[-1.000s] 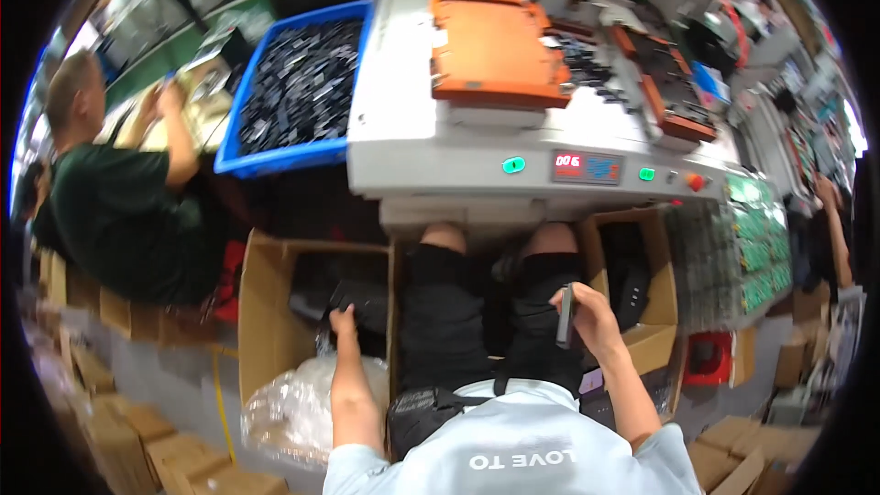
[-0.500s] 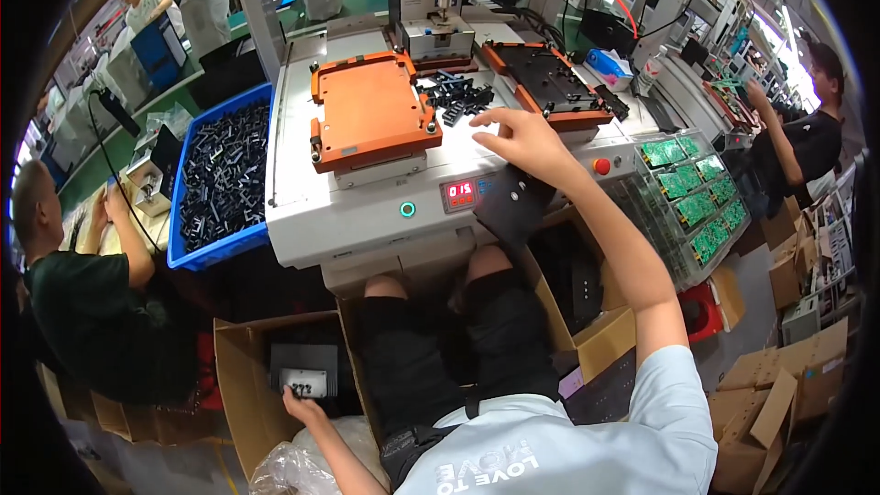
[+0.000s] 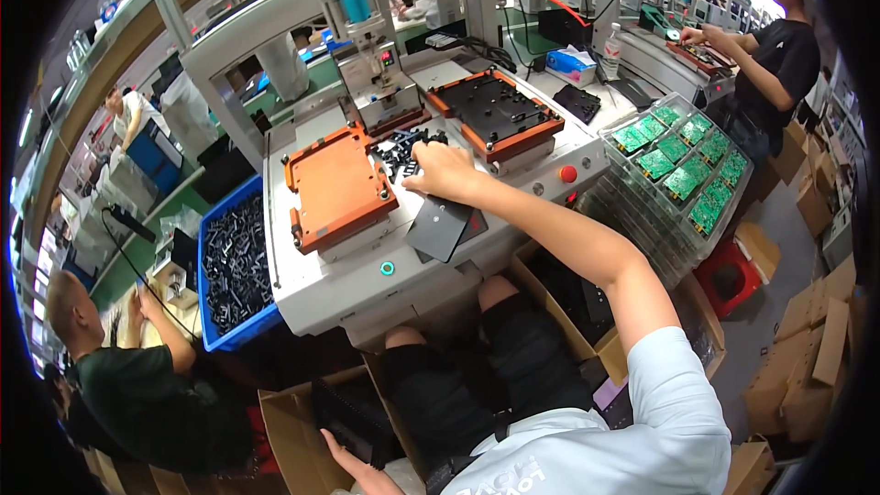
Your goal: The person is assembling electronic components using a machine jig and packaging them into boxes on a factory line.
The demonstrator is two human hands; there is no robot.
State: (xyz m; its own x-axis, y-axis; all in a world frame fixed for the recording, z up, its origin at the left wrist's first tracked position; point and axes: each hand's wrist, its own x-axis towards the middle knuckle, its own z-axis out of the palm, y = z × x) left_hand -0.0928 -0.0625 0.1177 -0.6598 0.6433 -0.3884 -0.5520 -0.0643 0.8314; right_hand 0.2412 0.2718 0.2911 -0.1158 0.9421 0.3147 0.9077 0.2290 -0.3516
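Observation:
My right hand [image 3: 445, 170] reaches over the machine bed, fingers curled at a pile of small black plastic parts [image 3: 396, 150]. A dark flat panel [image 3: 438, 229] hangs from beneath that hand, across the machine's front edge; the lower fingers gripping it are hidden. To the left of the pile sits an orange fixture plate [image 3: 337, 185], bare on top. On the right is a second fixture with a black panel [image 3: 490, 110] in an orange frame. My left hand [image 3: 353, 460] is low in a cardboard box [image 3: 295, 431], fingers stretched out beside black panels [image 3: 356, 417].
A blue bin [image 3: 213, 335] of small black parts stands left of the machine. Rightward are a red button [image 3: 567, 174] and clear trays with green circuit boards [image 3: 683, 179]. The machine's tool head [image 3: 390, 96] stands behind the fixtures. Co-workers sit left and stand right.
My right hand has moved left, down to the pile, and the dark panel has come along with it. My left hand has left the pale plate it touched. The whole view has turned.

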